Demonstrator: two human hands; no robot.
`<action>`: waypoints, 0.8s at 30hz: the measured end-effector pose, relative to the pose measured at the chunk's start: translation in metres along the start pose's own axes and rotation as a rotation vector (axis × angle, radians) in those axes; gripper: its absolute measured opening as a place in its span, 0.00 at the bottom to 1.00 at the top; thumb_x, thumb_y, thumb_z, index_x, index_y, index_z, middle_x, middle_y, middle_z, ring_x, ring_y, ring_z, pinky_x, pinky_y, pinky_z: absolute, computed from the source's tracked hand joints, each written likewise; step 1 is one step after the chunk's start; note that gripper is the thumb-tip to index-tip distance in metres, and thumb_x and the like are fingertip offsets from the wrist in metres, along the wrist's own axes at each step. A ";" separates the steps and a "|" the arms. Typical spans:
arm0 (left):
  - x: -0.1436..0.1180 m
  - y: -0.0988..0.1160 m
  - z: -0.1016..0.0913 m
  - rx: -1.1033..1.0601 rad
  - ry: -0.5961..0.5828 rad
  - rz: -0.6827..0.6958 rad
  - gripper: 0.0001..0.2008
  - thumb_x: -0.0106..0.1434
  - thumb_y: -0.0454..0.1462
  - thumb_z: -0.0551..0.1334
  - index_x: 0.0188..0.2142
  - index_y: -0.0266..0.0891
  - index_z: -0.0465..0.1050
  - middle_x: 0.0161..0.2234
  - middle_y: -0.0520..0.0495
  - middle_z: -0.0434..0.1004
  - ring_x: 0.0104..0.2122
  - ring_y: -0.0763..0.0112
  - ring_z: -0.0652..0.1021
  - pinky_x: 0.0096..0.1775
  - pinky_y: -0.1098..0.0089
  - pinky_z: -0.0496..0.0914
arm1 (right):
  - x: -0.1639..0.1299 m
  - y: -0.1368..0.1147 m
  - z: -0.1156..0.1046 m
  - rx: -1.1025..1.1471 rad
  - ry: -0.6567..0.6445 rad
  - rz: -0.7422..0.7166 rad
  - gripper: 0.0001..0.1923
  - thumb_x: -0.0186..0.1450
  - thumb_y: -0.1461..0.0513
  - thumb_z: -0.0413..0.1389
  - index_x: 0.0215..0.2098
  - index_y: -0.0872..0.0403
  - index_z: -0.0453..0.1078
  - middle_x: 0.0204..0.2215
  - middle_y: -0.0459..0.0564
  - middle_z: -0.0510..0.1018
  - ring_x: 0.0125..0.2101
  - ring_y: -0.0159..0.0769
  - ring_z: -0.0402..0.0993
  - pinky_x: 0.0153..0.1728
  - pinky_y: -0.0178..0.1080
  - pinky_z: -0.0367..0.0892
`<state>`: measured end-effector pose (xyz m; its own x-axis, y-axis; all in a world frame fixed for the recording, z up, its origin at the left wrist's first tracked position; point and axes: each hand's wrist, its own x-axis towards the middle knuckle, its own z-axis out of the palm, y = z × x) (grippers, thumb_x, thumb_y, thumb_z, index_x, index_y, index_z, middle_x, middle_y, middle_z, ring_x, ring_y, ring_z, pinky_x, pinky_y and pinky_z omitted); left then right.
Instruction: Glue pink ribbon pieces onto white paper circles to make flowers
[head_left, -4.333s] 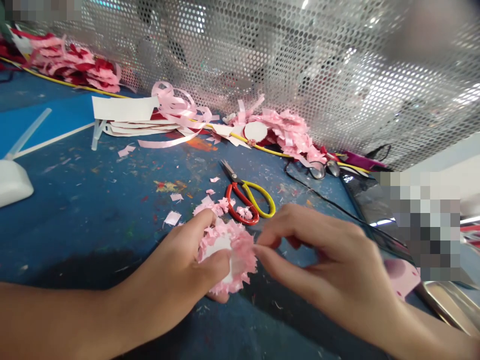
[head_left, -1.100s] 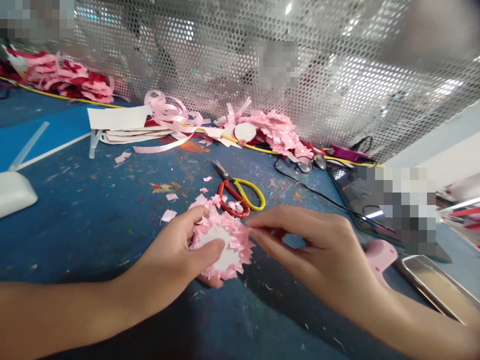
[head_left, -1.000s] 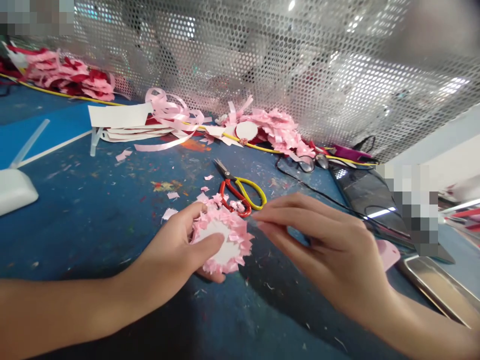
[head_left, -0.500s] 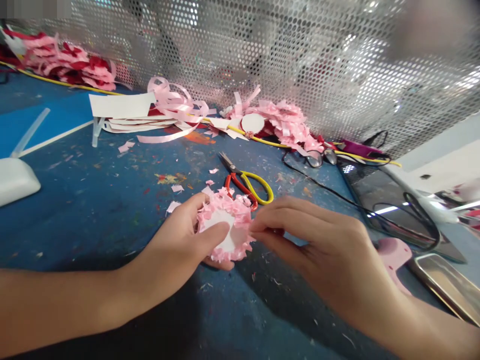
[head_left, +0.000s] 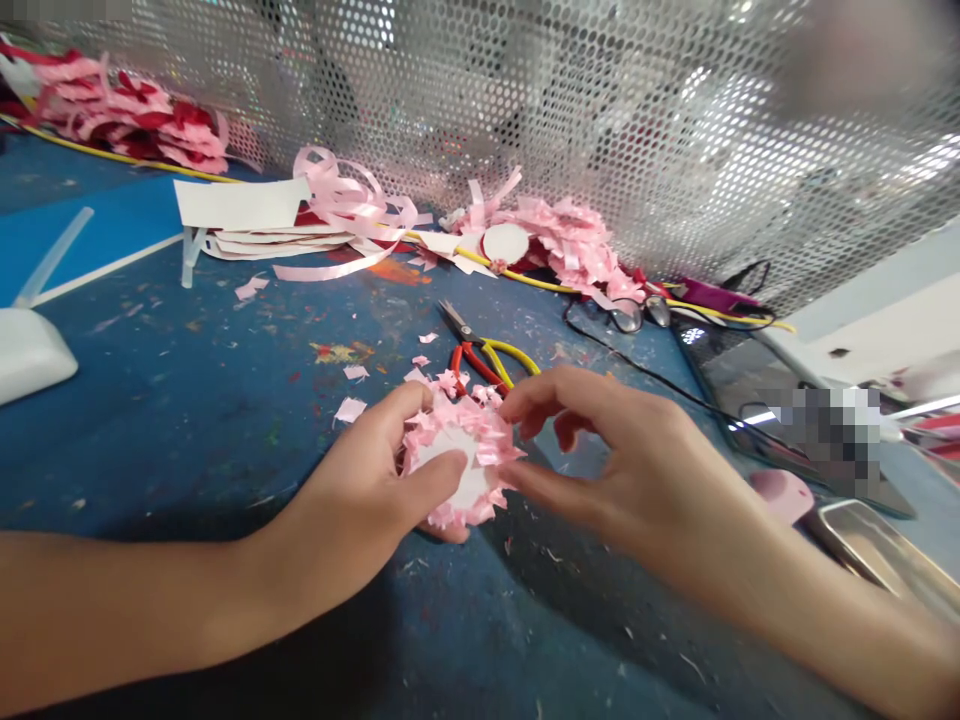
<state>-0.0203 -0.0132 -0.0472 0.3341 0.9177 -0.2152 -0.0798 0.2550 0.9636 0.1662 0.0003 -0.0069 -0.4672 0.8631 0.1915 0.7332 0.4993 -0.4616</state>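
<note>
Hands, two, bare. Left hand [head_left: 375, 465]: grasping the rosette [head_left: 474, 488], thumb laid flat over its face, the other fingers curled behind it. Right hand [head_left: 649, 450]: index finger and thumb parted at the rosette's right edge; whether a bit of fringe lies between their tips cannot be told.

Placement: the rosette sits between the two hands, above the table [head_left: 225, 410], in the left palm. The left hand is the nearer, fully upon it; the right comes in from the side, fingertips pointing left toward the fringe. Round form, no long axis; the white face is turned up toward the viewer.

Rosette: smooth, matt white disc at centre, apparently card; around it a ring of short, pale pink pieces, glossy, crinkled, with jagged ends, seemingly ribbon.

Scissors [head_left: 466, 335]: just beyond the rosette, one red handle, one yellow, dark metal blades pointing away and to the left.

Pink scraps [head_left: 350, 410]: small, flat, angular, scattered left of the scissors.

Pink ribbon [head_left: 345, 195]: loose shiny loops, beside white strips [head_left: 244, 205], stacked, thin and stiff-looking.

Pink pile [head_left: 574, 240]: ruffled, layered, against a perforated metal panel [head_left: 450, 90].

Table: blue, worn, paint-flecked.
</note>
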 end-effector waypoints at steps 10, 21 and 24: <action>0.001 -0.001 0.001 -0.004 -0.042 -0.034 0.09 0.55 0.33 0.64 0.35 0.42 0.65 0.28 0.57 0.72 0.28 0.74 0.73 0.28 0.71 0.78 | 0.009 0.006 -0.007 0.454 -0.277 0.265 0.14 0.56 0.64 0.62 0.38 0.52 0.64 0.24 0.40 0.74 0.24 0.27 0.72 0.24 0.30 0.66; -0.001 0.003 0.001 0.197 -0.015 -0.077 0.24 0.57 0.40 0.62 0.53 0.43 0.59 0.35 0.51 0.72 0.25 0.71 0.77 0.28 0.70 0.77 | -0.036 0.026 -0.062 0.280 -0.002 0.218 0.13 0.69 0.55 0.47 0.34 0.50 0.70 0.24 0.48 0.74 0.22 0.28 0.68 0.21 0.34 0.64; -0.005 0.005 0.001 0.323 0.005 -0.034 0.26 0.57 0.41 0.62 0.54 0.47 0.56 0.35 0.52 0.71 0.24 0.68 0.78 0.27 0.68 0.76 | -0.067 0.034 -0.074 0.175 0.190 0.217 0.12 0.64 0.62 0.51 0.22 0.51 0.65 0.21 0.48 0.69 0.23 0.31 0.64 0.23 0.39 0.58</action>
<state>-0.0216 -0.0164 -0.0417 0.3268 0.9119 -0.2482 0.2340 0.1763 0.9561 0.2589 -0.0352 0.0290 -0.1969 0.9546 0.2235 0.7019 0.2964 -0.6476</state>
